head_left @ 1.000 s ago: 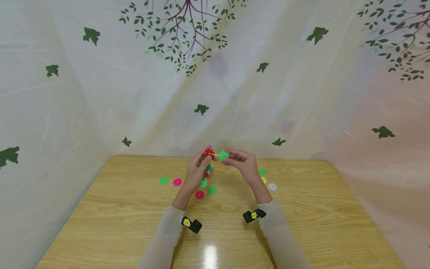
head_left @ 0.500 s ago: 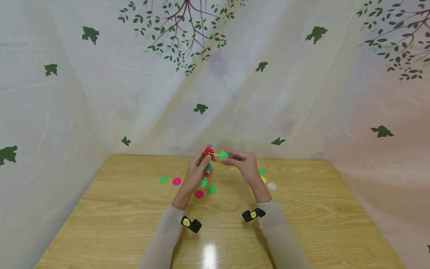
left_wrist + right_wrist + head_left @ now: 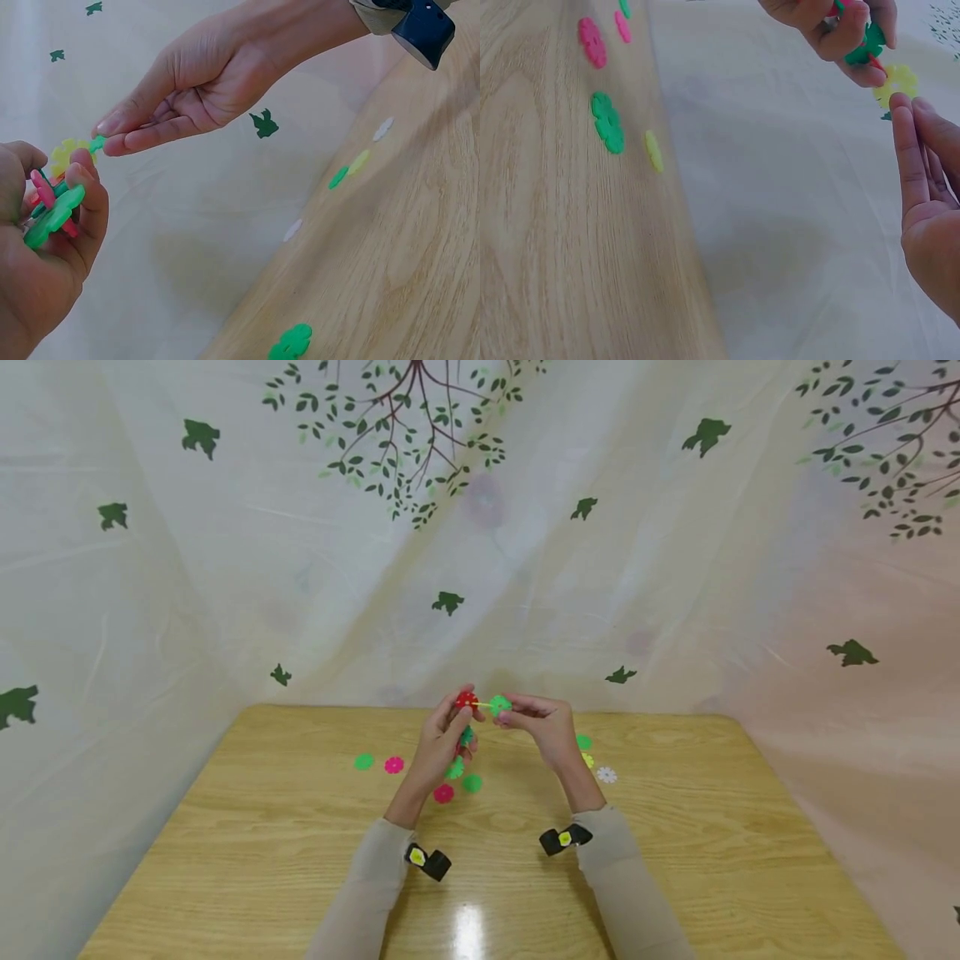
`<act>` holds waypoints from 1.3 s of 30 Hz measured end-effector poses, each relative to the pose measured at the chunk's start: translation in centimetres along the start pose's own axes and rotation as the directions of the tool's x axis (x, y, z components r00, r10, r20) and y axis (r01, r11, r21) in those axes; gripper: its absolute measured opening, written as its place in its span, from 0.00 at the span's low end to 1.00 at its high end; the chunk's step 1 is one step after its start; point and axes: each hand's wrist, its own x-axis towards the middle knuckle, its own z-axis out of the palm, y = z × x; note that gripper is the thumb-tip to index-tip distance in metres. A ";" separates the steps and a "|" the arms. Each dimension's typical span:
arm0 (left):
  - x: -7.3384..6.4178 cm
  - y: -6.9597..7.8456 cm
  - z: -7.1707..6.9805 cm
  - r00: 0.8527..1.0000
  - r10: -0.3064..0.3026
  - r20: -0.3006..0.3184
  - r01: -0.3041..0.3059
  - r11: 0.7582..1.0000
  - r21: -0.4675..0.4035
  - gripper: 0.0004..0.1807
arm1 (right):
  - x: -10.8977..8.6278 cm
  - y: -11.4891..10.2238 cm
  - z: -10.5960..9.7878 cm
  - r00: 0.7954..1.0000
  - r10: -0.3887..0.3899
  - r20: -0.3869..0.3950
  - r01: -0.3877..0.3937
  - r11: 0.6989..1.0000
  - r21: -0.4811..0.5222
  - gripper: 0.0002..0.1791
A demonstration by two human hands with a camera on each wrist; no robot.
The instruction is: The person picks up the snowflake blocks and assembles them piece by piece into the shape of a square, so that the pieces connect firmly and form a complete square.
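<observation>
Above the table's far part, my left hand point(image 3: 435, 745) holds a cluster of joined flower-shaped plastic discs. A red disc point(image 3: 467, 699) is at its fingertips, and a green disc point(image 3: 57, 217) lies by the palm in the left wrist view. My right hand point(image 3: 547, 727) pinches a small green disc point(image 3: 500, 706) between thumb and fingers. Between the two hands is a yellow disc point(image 3: 895, 85), seen edge-on from the head and meeting the green one. Fingers hide parts of the cluster.
On the wooden table point(image 3: 480, 868) lie loose discs: green point(image 3: 363, 762) and pink point(image 3: 394, 765) at left, pink point(image 3: 443, 793) and green point(image 3: 472, 783) below the left hand, white point(image 3: 607, 774), yellow and green beside the right wrist. A printed curtain point(image 3: 337, 568) hangs behind.
</observation>
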 end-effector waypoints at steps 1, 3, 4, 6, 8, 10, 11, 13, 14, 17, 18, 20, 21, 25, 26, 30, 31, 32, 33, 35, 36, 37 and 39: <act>0.0 0.0 0.0 1.000 -0.002 -0.001 0.002 1.000 0.000 0.25 | 0.0 0.0 0.0 1.000 -0.003 0.003 0.003 1.000 0.001 0.20; -0.1 -0.1 0.0 1.000 -0.008 -0.006 0.008 1.000 0.002 0.25 | 0.0 0.0 0.0 1.000 -0.006 0.010 0.006 1.000 0.003 0.21; -0.1 -0.1 0.0 1.000 -0.011 -0.010 0.011 1.000 0.003 0.24 | 0.0 0.0 0.0 1.000 -0.009 0.014 0.009 1.000 0.003 0.21; -0.1 -0.1 0.1 1.000 -0.018 -0.016 0.018 1.000 -0.002 0.23 | 0.0 0.0 0.0 1.000 -0.012 0.021 0.012 1.000 0.008 0.21; -0.1 -0.1 0.1 0.999 -0.026 -0.028 0.026 1.000 -0.003 0.22 | 0.0 0.0 0.1 1.000 -0.011 0.025 0.010 1.000 0.018 0.22; 0.0 0.0 0.1 0.998 -0.035 -0.042 0.035 0.999 -0.004 0.22 | 0.0 0.1 0.2 1.000 -0.010 0.023 0.010 1.000 0.028 0.23; 0.0 0.0 0.2 0.998 -0.040 -0.049 0.040 0.999 -0.003 0.22 | 0.0 0.1 0.3 1.000 -0.010 0.020 0.009 0.999 0.036 0.23; 0.0 -0.1 0.2 0.997 -0.045 -0.065 0.045 0.999 0.003 0.22 | 0.0 0.1 0.5 1.000 -0.013 0.013 0.013 0.999 0.044 0.24; 0.0 -0.1 0.2 0.996 -0.047 -0.072 0.048 0.999 0.008 0.22 | -0.1 0.1 0.6 1.000 -0.015 0.009 0.015 0.999 0.046 0.24; 0.1 -0.1 0.2 0.996 -0.045 -0.082 0.046 0.999 0.016 0.22 | -0.1 0.2 0.9 1.000 -0.015 -0.007 0.015 0.999 0.042 0.23; 0.1 -0.2 0.2 0.996 -0.042 -0.084 0.044 0.999 0.017 0.22 | -0.1 0.2 1.0 1.000 -0.013 -0.013 0.013 0.999 0.038 0.23; 0.1 -0.2 0.2 0.996 -0.036 -0.087 0.038 0.999 0.022 0.22 | -0.1 0.3 1.1 1.000 -0.004 -0.024 0.005 0.999 0.035 0.22; 0.1 -0.3 0.2 0.996 -0.031 -0.089 0.034 0.999 0.024 0.22 | -0.1 0.3 1.2 1.000 0.001 -0.028 0.000 0.999 0.034 0.22; 0.2 -0.4 0.2 0.995 -0.008 -0.095 0.012 0.999 0.046 0.22 | 0.0 0.2 1.3 0.999 0.016 -0.033 -0.014 0.999 0.043 0.22; 0.2 -0.4 0.2 0.996 -0.002 -0.094 0.007 0.999 0.052 0.22 | 0.0 0.2 1.3 0.999 0.019 -0.032 -0.018 0.999 0.044 0.22; 0.3 -0.4 0.2 0.994 0.021 -0.105 -0.011 0.996 0.091 0.22 | 0.0 0.2 1.3 0.999 0.041 -0.024 -0.039 0.998 0.058 0.23; 0.3 -0.4 0.3 0.994 0.025 -0.109 -0.014 0.995 0.099 0.22 | 0.0 0.2 1.3 0.999 0.044 -0.023 -0.043 0.997 0.057 0.22; 0.3 -0.4 0.3 0.993 0.028 -0.113 -0.016 0.994 0.106 0.22 | 0.0 0.2 1.3 0.999 0.048 -0.024 -0.047 0.997 0.058 0.22; 0.2 -0.4 0.4 0.992 0.032 -0.118 -0.018 0.993 0.113 0.21 | 0.0 0.3 1.3 0.998 0.052 -0.027 -0.051 0.997 0.059 0.21; 0.2 -0.5 0.5 0.992 0.041 -0.122 -0.027 0.993 0.113 0.21 | 0.0 0.6 1.2 0.998 0.060 -0.033 -0.058 0.996 0.065 0.21; 0.3 -0.6 0.5 0.991 0.045 -0.122 -0.032 0.994 0.107 0.21 | 0.0 0.7 1.2 0.997 0.060 -0.040 -0.058 0.996 0.069 0.21; 0.3 -0.6 0.5 0.991 0.049 -0.121 -0.037 0.994 0.106 0.21 | 0.0 0.8 1.2 0.997 0.061 -0.046 -0.058 0.995 0.076 0.21; 0.3 -0.7 0.6 0.991 0.059 -0.119 -0.047 0.994 0.102 0.21 | 0.0 1.1 1.1 0.996 0.065 -0.054 -0.060 0.994 0.091 0.22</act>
